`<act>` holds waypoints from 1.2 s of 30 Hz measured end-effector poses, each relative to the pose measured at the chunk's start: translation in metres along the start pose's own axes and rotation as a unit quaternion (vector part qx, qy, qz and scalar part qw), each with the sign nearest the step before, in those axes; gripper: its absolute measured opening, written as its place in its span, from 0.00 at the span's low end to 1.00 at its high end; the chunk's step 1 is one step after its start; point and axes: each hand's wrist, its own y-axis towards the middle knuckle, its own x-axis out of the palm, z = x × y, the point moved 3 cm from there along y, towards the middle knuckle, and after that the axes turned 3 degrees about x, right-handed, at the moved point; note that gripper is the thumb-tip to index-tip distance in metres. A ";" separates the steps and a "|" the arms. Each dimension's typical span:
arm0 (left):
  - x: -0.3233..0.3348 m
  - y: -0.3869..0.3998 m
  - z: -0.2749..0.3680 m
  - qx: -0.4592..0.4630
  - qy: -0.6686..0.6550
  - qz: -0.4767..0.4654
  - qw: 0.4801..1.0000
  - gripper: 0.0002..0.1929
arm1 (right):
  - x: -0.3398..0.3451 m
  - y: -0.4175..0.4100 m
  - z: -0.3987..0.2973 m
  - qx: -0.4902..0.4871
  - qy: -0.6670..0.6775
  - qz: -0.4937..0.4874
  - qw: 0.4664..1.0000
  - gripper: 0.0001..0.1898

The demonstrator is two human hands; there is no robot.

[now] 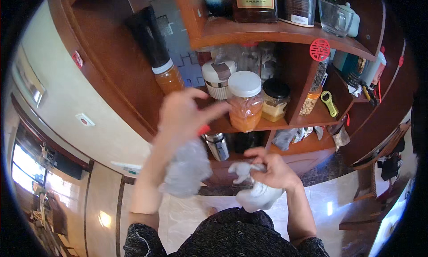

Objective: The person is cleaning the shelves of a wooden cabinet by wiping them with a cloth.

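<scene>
My right hand (276, 170) grips a bunched white cloth (260, 195), whose lower part hangs in front of my body. Blurred by motion, my left hand (187, 113) is raised at the middle shelf, thumb and forefinger spread. Its fingertips come close to a clear jar of amber contents (245, 111) with a white lid (245, 84); contact cannot be made out. Below that hand, beside the forearm, hangs a crumpled clear plastic bag (189, 170). A small red piece (203, 130) shows at the hand's edge. Whether the left fingers hold the bag is unclear.
Beside the amber jar stand a ribbed cup (219, 79) and a black-lidded jar (276, 100). Another amber jar (168, 78) is at left. A steel flask (217, 146) sits below. Bottles and a glass cup (334, 19) occupy the upper shelf (254, 34). A bottle opener (329, 103) leans right.
</scene>
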 end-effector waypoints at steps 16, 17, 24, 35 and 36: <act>0.086 -0.054 0.019 -0.070 -0.129 0.136 0.980 0.34 | -0.004 0.026 -0.010 -0.023 0.033 0.156 0.987 0.47; 0.083 -0.060 0.014 -0.071 -0.129 0.139 0.979 0.34 | -0.001 0.027 -0.012 -0.015 0.038 0.142 0.989 0.47; 0.018 -0.074 -0.031 -0.122 -0.143 0.237 0.953 0.30 | 0.009 0.037 -0.029 -0.035 0.047 0.120 0.991 0.45; 0.012 -0.033 -0.110 -0.193 -0.017 0.245 0.950 0.40 | 0.027 0.055 -0.028 -0.039 0.039 0.109 0.993 0.43; 0.017 -0.034 -0.112 -0.193 -0.019 0.244 0.950 0.40 | 0.026 0.057 -0.030 -0.037 0.037 0.110 0.993 0.43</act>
